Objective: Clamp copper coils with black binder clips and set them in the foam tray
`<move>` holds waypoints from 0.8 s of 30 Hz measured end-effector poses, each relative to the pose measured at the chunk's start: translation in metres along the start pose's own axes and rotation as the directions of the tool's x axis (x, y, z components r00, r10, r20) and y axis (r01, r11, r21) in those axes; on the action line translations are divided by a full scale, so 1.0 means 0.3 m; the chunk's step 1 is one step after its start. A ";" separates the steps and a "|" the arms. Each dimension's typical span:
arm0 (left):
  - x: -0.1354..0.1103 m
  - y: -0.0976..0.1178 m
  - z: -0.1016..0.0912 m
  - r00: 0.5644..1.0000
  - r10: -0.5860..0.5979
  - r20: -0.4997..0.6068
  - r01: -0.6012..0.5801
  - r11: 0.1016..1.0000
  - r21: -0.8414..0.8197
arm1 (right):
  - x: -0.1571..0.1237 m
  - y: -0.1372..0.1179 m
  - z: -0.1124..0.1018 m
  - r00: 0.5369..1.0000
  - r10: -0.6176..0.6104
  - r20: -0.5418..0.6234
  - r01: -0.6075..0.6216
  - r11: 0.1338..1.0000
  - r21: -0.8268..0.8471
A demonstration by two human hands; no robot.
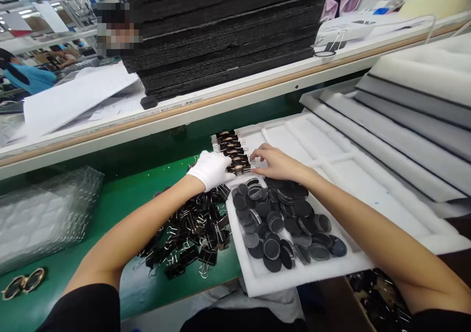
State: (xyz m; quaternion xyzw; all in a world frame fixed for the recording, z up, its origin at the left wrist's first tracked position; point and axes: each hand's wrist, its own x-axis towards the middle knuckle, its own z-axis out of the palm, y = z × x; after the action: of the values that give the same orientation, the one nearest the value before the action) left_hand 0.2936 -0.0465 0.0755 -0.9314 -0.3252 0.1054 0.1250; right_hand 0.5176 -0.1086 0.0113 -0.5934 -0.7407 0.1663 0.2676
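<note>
A row of black binder clips (232, 148) with round tan edges showing between them lies at the top left of a white foam tray (241, 258). My left hand (211, 170), in a white glove, is closed at the near end of this row, its fingertips against a clip. Opposite it, my bare right hand (274, 163) has curved fingers, thumb and forefinger apart beside the clips' wire handles. Dark round discs (272, 246) fill the near compartment of the tray. Left of the tray, loose binder clips (198, 229) are heaped on the green table (147, 194).
Foam sheets (397, 136) are stacked at the right. Clear plastic trays (47, 214) and a joined pair of gold-rimmed discs (24, 284) lie at the left. Black foam slabs (228, 38) stand on the shelf behind. Below right, a box holds more clips (379, 297).
</note>
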 end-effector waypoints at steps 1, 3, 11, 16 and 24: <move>0.002 0.003 -0.001 1.000 -0.013 0.001 0.013 1.000 0.010 | -0.002 0.004 0.004 1.000 0.002 -0.011 -0.003 1.000 -0.019; 0.003 0.006 -0.004 1.000 -0.024 0.004 0.024 1.000 0.018 | -0.005 0.012 0.008 1.000 -0.012 -0.008 0.011 0.999 -0.046; -0.118 -0.111 -0.069 0.974 -0.166 -0.155 0.126 0.963 -0.240 | -0.082 0.029 -0.084 1.000 0.017 0.023 -0.018 0.999 0.051; -0.378 -0.283 -0.037 0.892 -0.385 -0.238 0.319 0.908 -0.272 | -0.185 0.027 -0.149 0.927 0.181 0.330 -0.176 0.983 -0.045; -0.904 -0.398 0.335 0.498 -0.774 -0.391 0.688 0.627 -0.366 | -0.187 0.120 -0.019 0.977 0.073 0.201 -0.058 0.995 -0.078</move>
State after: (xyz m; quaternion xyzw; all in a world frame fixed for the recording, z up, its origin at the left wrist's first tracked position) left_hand -0.0112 -0.1112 0.0477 -0.7029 -0.6503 -0.2370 0.1638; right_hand 0.5579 -0.1546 -0.0155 -0.6065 -0.7498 0.2082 0.1631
